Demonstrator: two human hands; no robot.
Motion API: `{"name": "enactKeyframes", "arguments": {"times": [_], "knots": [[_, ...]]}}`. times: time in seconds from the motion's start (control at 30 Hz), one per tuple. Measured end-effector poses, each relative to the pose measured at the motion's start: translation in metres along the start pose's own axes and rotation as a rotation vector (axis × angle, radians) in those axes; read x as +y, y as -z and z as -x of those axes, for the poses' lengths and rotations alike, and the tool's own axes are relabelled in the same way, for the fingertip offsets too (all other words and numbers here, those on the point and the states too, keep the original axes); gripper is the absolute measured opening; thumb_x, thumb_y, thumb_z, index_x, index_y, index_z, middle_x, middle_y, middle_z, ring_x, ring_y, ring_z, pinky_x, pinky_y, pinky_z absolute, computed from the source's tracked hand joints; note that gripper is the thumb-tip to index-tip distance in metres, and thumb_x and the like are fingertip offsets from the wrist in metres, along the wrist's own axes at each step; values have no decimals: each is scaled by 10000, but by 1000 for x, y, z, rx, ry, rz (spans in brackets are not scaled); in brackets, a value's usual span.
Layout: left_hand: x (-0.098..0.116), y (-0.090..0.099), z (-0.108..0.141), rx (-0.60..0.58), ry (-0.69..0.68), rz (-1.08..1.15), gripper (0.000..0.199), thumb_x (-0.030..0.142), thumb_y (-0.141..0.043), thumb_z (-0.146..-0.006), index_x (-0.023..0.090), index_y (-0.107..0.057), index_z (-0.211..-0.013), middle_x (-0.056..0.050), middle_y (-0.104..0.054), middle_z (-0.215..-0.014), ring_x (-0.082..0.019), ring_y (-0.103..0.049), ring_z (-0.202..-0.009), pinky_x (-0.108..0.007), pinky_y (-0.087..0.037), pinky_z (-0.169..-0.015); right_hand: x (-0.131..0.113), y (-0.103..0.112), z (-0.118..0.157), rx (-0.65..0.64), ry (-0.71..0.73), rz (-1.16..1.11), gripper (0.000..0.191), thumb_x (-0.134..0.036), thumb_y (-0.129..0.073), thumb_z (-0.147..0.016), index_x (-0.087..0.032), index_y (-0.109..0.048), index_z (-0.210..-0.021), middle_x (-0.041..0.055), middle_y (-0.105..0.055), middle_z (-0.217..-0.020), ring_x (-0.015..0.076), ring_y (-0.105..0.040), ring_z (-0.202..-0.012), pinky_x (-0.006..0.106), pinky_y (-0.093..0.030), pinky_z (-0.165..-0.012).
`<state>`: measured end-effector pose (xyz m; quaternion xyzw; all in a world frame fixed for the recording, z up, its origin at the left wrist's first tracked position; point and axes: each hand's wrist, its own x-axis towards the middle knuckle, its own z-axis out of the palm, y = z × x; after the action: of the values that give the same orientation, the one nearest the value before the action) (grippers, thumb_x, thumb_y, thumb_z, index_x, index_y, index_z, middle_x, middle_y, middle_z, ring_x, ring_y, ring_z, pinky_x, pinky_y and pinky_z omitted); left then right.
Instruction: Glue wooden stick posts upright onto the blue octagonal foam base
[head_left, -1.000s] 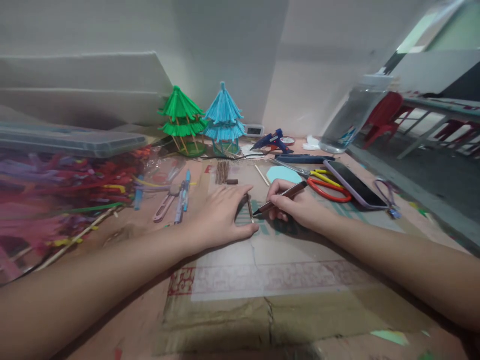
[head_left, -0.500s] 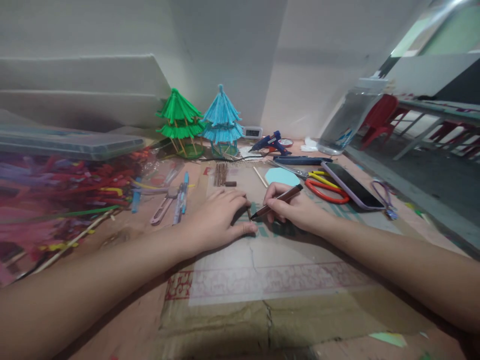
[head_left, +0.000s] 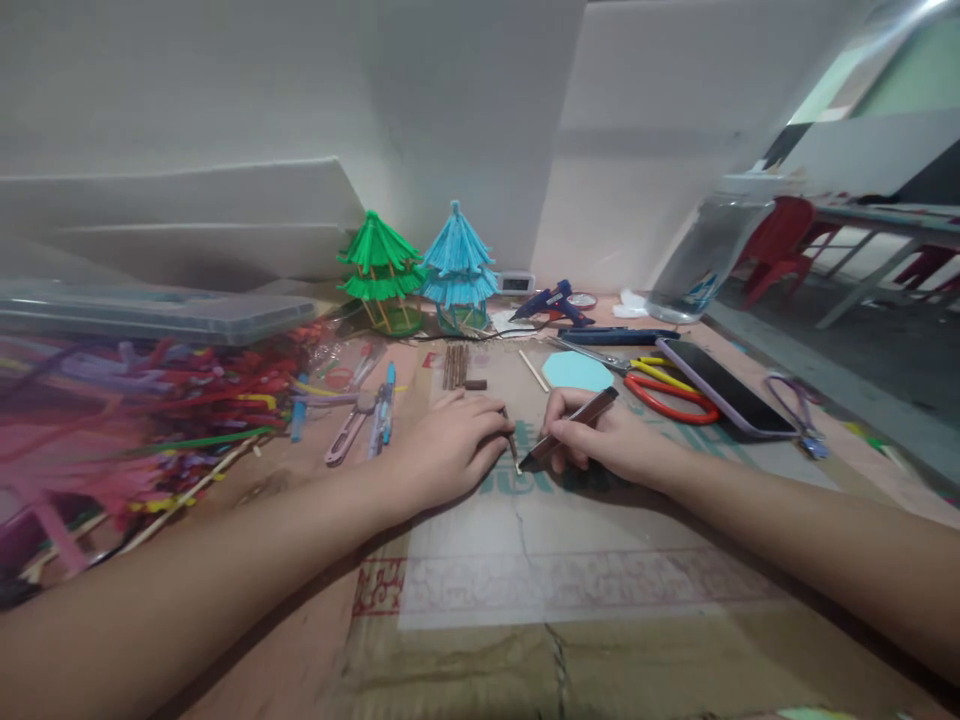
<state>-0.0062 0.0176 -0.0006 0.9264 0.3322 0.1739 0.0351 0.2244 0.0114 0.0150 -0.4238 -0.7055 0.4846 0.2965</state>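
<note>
Behind the table (head_left: 300, 660) a pale wall (head_left: 465, 120) is seen, while at the far right a red chair (head_left: 780, 250) is left dim and soft. At the left, a heap of coloured strips (head_left: 202, 395) is smeared by blur, cut off by the picture's edge and partly covered by a clear lid (head_left: 150, 312). Both forearms are cut off as well.

A thin stick (head_left: 514, 452) is held over the printed cardboard (head_left: 450, 675), between the two hands. Its upper end is hidden at the fingertips of the left hand (head_left: 454, 450), which are nearly closed on it; whether it is also pressed to the cardboard cannot be told. By the right hand (head_left: 604, 435), set apart from the left, a brown marker (head_left: 581, 418) is gripped in curled fingers, its dark tip brought to the stick's lower end; actual contact cannot be made out. Beyond the left hand, brown sticks (head_left: 455, 367) are laid side by side.
</note>
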Motion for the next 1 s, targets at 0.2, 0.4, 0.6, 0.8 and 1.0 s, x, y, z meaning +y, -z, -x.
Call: {"name": "enactKeyframes", "arguments": {"times": [0.2, 0.4, 0.6, 0.8, 1.0], "knots": [[-1, 0, 0, -1, 1, 4, 276, 281, -466, -1007, 191, -691, -1140, -104, -672, -1283, -270, -605, -1227, -493, -412, -1104, 1, 1, 0, -33, -11, 12, 184, -355, -592, -852, -207, -507, -781, -5, -692, -569, 85, -485, -410, 194, -356, -411], [-1, 0, -2, 3, 18, 30, 276, 227, -470, -990, 183, -701, -1133, -113, -677, -1278, -274, -607, -1231, -512, -418, -1108, 0, 1, 0, -24, -3, -24, 196, -366, -592, -855, -209, -495, -788, 1, -702, -597, 74, -469, -392, 188, -354, -401], [-3, -1, -1, 11, -5, 19, 281, 219, -462, -991, 178, -694, -1144, -116, -670, -1302, -272, -600, -1241, -514, -419, -1108, -1, 1, 2, -77, -10, -9, 182, -346, -604, -839, -206, -506, -774, -2, -698, -578, 68, -453, -388, 179, -349, -392], [-3, -2, -1, 19, -11, 6, 276, 209, -470, -985, 174, -695, -1141, -115, -671, -1298, -274, -605, -1232, -498, -431, -1092, 2, 0, 0, 1, -9, -23, 193, -365, -583, -856, -211, -483, -795, -12, -691, -589, 70, -469, -386, 180, -358, -386], [0, 0, -1, 16, -5, 12, 260, 212, -499, -980, 187, -689, -1156, -102, -676, -1287, -262, -589, -1255, -487, -409, -1116, 2, 1, -1, -46, -45, 19, 257, -427, -598, -854, -211, -478, -784, 20, -696, -584, 83, -484, -395, 193, -352, -392]]}}
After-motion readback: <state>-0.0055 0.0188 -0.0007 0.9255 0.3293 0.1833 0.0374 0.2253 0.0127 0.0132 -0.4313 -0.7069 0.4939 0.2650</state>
